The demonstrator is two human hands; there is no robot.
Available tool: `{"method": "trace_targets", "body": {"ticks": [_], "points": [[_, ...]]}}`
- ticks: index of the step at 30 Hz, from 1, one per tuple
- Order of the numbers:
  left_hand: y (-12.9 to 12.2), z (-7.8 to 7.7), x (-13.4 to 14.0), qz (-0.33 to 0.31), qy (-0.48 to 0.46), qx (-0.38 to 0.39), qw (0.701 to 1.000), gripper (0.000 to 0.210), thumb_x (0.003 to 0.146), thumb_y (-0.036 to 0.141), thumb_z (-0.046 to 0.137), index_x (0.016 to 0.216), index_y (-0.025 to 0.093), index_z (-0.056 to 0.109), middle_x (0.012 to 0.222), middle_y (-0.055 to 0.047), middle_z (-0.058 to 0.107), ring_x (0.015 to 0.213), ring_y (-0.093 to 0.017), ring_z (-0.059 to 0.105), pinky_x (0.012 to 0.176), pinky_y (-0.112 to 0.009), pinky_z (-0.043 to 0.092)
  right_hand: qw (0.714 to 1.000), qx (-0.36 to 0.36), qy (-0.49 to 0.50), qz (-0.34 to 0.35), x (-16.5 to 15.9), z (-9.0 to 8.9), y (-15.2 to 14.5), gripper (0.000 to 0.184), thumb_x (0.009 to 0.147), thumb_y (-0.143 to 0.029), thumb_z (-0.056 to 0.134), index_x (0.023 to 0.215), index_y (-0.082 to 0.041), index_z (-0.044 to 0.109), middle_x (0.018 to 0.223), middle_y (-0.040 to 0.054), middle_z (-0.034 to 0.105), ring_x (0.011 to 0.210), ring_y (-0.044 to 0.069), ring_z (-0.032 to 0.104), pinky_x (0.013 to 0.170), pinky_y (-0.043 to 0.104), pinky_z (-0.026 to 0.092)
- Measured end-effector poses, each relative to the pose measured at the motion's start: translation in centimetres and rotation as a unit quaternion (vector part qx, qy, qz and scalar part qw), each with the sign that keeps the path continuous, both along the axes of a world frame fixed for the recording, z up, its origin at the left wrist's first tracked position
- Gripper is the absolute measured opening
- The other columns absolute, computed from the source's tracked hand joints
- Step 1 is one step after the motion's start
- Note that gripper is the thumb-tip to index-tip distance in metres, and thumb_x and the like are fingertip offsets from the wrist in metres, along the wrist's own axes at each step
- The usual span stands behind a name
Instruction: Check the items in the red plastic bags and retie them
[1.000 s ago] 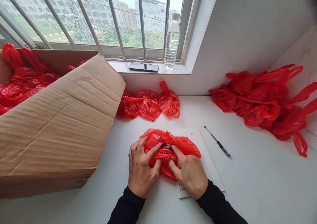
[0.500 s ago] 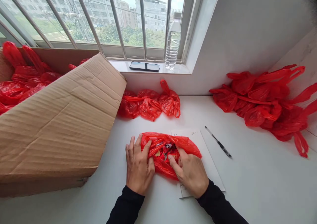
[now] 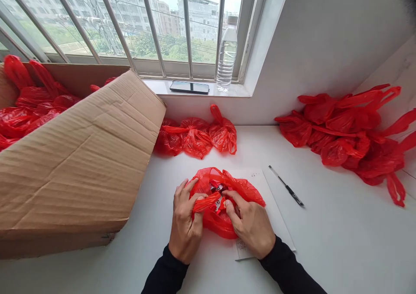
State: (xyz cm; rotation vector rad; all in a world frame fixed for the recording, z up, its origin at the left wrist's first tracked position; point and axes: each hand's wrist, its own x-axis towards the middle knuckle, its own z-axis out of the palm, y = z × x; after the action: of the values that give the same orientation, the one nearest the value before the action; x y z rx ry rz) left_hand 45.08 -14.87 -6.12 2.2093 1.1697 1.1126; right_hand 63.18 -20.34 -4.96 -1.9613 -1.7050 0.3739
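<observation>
An opened red plastic bag (image 3: 224, 229) lies in front of me, partly over a white notebook. Inside it are several small, shiny wrapped packets (image 3: 219, 202) in red, dark and white; their exact kind is hard to make out. My left hand (image 3: 186, 222) is at the bag's left side, its thumb and fingers closed on a gathered handle of the bag. Reaching into the mouth from the right, my right hand (image 3: 253, 224) has its thumb and index finger closed at the packets. Part of the contents is hidden by the bag and fingers.
A cardboard box (image 3: 81, 155) holding red bags stands at left. Tied red bags (image 3: 196, 138) line the wall; more red bags (image 3: 344, 134) are heaped at right. A pen (image 3: 286, 185) lies beside the notebook (image 3: 276, 216). On the sill are a phone (image 3: 189, 87) and a water bottle (image 3: 226, 56).
My left hand has gathered the bag's handle and raised it slightly, and the mouth has spread wider. The fingers of my right hand have drawn closer together over the packets.
</observation>
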Motion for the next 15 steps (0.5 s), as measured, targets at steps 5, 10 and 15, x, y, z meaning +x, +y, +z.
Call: {"method": "trace_targets", "body": {"ticks": [5, 10, 15], "points": [[-0.01, -0.14, 0.32, -0.028, 0.112, 0.01, 0.993, 0.036, 0.099, 0.024, 0.04, 0.114, 0.032, 0.072, 0.158, -0.004, 0.038, 0.151, -0.032, 0.017, 0.119, -0.068, 0.013, 1.0, -0.012, 0.009, -0.002, 0.03, 0.37, -0.02, 0.03, 0.098, -0.03, 0.042, 0.114, -0.026, 0.067, 0.067, -0.0016, 0.071, 0.058, 0.021, 0.066, 0.06, 0.032, 0.041], [0.5, -0.85, 0.51, 0.03, 0.118, -0.026, 0.992, 0.044, 0.102, 0.024, 0.032, 0.125, 0.033, 0.068, 0.161, -0.005, 0.034, 0.151, -0.032, 0.018, 0.119, -0.067, 0.016, 1.0, -0.008, 0.024, -0.018, 0.1, 0.39, -0.1, 0.024, 0.096, -0.027, 0.043, 0.1, -0.023, 0.066, 0.053, -0.0041, 0.061, 0.05, 0.018, 0.06, 0.056, 0.03, 0.035], [0.37, -0.44, 0.21, 0.004, 0.034, -0.035, 0.999, 0.044, 0.104, 0.03, 0.028, 0.133, 0.035, 0.061, 0.159, -0.001, 0.036, 0.15, -0.027, 0.019, 0.12, -0.065, 0.014, 1.0, -0.009, 0.007, -0.006, 0.25, 0.12, -0.12, 0.03, 0.093, -0.024, 0.043, 0.109, -0.025, 0.069, 0.056, -0.004, 0.062, 0.052, 0.019, 0.059, 0.058, 0.031, 0.035]]}}
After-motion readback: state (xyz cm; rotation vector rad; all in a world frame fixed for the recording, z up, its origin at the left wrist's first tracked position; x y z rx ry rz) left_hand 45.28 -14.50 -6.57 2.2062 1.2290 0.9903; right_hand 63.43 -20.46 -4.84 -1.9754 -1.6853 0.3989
